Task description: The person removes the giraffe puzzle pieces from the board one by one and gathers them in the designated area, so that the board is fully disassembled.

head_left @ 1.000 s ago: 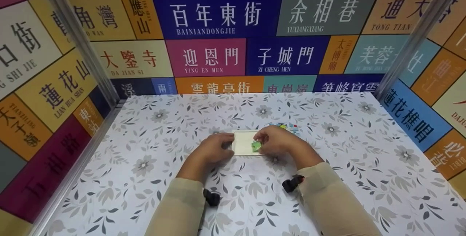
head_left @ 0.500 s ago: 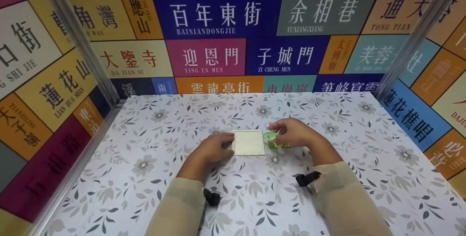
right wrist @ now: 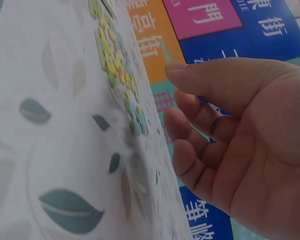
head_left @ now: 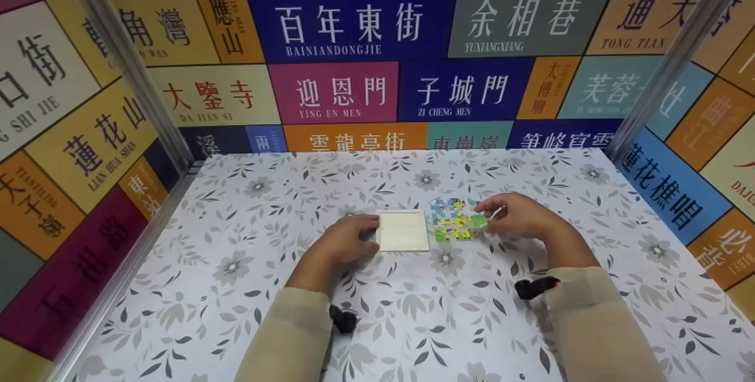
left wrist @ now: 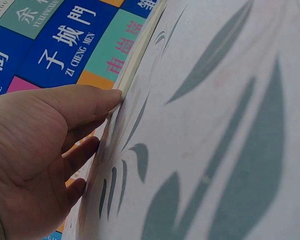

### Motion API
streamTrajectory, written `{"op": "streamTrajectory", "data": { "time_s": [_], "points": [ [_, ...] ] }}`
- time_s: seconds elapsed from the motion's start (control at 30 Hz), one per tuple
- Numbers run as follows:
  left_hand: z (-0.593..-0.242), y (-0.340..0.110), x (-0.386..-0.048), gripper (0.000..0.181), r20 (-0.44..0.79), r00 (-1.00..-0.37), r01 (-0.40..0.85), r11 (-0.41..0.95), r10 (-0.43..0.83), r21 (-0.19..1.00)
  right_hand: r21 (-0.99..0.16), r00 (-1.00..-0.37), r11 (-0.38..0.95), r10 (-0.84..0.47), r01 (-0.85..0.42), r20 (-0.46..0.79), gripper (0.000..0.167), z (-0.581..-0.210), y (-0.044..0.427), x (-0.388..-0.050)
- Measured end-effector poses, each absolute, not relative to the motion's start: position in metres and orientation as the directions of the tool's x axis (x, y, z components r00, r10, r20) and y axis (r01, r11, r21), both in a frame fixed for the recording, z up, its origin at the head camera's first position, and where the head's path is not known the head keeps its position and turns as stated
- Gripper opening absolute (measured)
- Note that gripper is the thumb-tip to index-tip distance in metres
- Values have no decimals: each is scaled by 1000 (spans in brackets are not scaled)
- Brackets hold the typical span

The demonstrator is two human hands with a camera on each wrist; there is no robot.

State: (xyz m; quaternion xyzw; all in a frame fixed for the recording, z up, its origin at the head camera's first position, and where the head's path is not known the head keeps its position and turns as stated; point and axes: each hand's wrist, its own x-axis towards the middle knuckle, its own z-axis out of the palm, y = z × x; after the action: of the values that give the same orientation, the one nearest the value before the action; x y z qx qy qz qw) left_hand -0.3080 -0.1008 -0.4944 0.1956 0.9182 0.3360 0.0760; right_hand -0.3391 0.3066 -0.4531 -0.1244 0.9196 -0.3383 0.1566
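A shallow cream puzzle tray point(head_left: 403, 232) lies on the table with its inside bare. My left hand point(head_left: 348, 239) holds its left edge; in the left wrist view the thumb point(left wrist: 107, 101) touches the tray's thin side. Right of the tray are several loose jigsaw pieces point(head_left: 451, 211), blue, yellow and green, lying close together. My right hand point(head_left: 516, 217) is at their right side, pinching a green jigsaw piece point(head_left: 479, 221) between thumb and fingers. The right wrist view shows only a thin green edge of that jigsaw piece point(right wrist: 167, 51) past the thumb.
The table point(head_left: 248, 311) has a white cloth with grey leaves and flowers. Walls of coloured sign panels point(head_left: 354, 22) stand behind and at both sides. Clear posts point(head_left: 127, 63) rise at the table's back corners.
My right hand has moved right with the green jigsaw piece, from over the tray, across the loose pieces, to their right side. The left hand and the tray have stayed in place.
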Motion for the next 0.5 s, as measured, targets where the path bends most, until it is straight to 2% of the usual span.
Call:
{"op": "streamTrajectory", "data": {
  "time_s": [0.5],
  "points": [
    [-493,-101,-308,57,-18,-909,309,701,417,642,-645,-901,758,-342,-97,-266,50,-470,322,-346]
  ]
}}
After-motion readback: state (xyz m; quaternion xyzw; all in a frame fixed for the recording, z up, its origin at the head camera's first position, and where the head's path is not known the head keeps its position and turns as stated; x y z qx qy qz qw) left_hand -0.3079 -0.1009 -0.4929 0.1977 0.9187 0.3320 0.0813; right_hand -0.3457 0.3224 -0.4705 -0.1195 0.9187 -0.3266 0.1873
